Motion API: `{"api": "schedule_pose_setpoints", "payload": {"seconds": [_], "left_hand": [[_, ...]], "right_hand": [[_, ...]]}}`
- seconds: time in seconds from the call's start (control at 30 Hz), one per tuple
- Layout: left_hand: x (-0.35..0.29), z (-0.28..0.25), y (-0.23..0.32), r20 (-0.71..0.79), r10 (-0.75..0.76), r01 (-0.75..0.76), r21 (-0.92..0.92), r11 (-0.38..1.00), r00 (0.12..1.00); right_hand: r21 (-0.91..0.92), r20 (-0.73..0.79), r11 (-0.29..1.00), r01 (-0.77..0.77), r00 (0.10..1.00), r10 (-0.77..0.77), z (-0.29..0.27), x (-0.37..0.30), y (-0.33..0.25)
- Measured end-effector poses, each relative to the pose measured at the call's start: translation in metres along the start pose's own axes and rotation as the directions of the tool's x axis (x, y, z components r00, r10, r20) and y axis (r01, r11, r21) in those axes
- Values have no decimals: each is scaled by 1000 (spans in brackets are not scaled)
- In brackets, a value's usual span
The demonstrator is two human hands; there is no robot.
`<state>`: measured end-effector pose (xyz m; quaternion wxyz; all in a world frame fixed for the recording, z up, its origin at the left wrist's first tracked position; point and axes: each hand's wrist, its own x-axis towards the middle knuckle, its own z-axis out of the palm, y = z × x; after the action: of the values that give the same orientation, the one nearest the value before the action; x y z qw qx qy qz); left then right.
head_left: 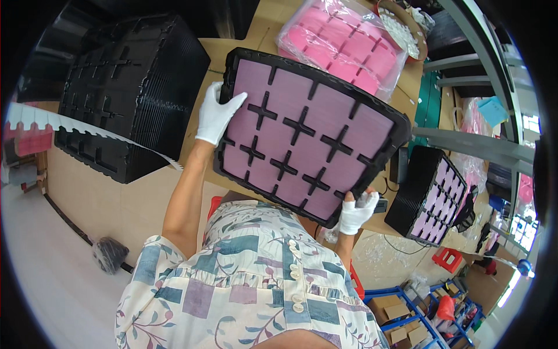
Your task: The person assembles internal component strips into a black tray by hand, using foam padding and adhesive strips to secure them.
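My left hand point(217, 115) and right hand point(356, 214) are gripping a black tray point(397, 132) at left edge and near lower-right corner — probably light, slightly flexible, best held by opposite rims.

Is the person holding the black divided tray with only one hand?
No, the gloved left hand grips the black divided tray at its left side and the right hand near its lower-right corner.
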<state>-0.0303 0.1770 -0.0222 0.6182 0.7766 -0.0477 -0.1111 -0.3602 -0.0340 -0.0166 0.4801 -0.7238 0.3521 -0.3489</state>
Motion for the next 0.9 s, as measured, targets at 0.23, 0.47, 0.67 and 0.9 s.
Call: {"api": "schedule_pose_setpoints", "payload": {"seconds": [0.23,0.47,0.67,0.9], "left_hand": [[-41,6,127,107,120,-121,6,993,987],[-70,15,174,350,167,-77,-257,963,922],[-87,19,176,406,141,46,-418,907,903],[-100,9,159,426,92,107,-420,901,900]], "right_hand": [[114,-80,977,-179,979,189,-39,26,7],[72,-99,963,-259,959,265,-48,33,-6],[212,-78,934,-286,948,308,-56,21,22],[217,-35,931,-293,951,308,-58,17,35]]}}
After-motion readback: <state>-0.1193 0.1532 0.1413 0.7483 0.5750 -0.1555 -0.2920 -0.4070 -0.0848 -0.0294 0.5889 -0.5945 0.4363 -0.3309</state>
